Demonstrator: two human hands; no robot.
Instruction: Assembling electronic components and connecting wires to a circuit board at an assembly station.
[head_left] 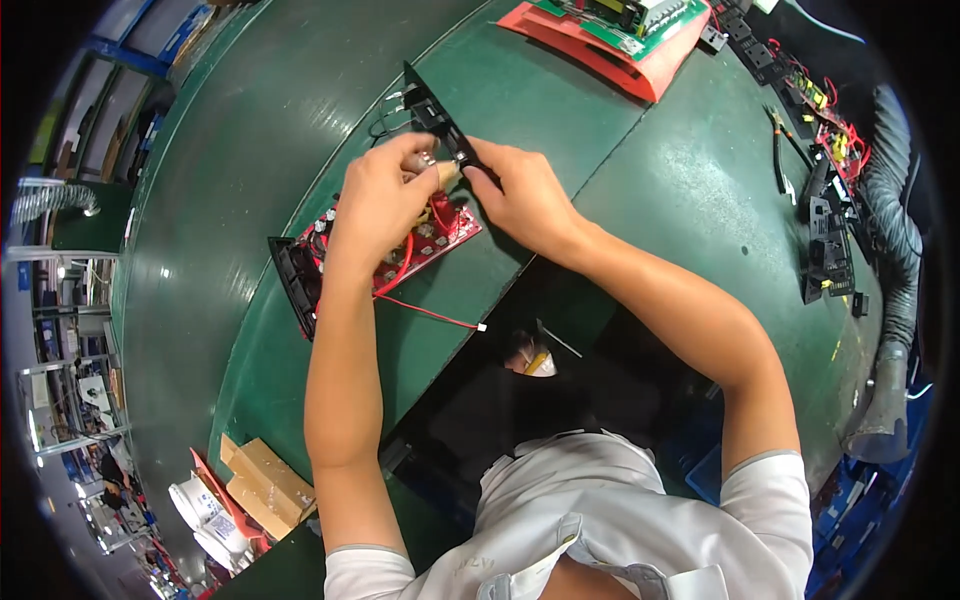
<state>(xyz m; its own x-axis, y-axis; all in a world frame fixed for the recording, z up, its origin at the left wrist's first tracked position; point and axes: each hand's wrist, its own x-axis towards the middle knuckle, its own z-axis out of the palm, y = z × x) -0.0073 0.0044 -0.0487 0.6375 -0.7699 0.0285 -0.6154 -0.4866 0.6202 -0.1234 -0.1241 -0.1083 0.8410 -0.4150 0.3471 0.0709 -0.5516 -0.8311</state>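
Note:
My right hand (pixel 525 195) grips the lower end of a black plastic panel (pixel 428 108) between thumb and fingers, holding it tilted over the bench. Close against that panel, my left hand (pixel 385 195) is closed in a pinch; what lies between its fingertips is mostly hidden. Thin wires (pixel 393 112) stick out on the panel's left side. Below both hands lies a red circuit board (pixel 440 232) with several components, partly covered by my left hand and forearm. Another black panel (pixel 294 285) stands at the board's left end. A red lead with a white plug (pixel 482 327) trails toward the bench's near edge.
An orange-red tray (pixel 640 80) carrying a green circuit board (pixel 655 35) sits at the far side. Pliers (pixel 780 150), several black panels (pixel 828 245) with wired parts, and a grey flexible duct (pixel 893 200) line the right. A cardboard box (pixel 268 485) and white containers (pixel 212 520) are at the lower left.

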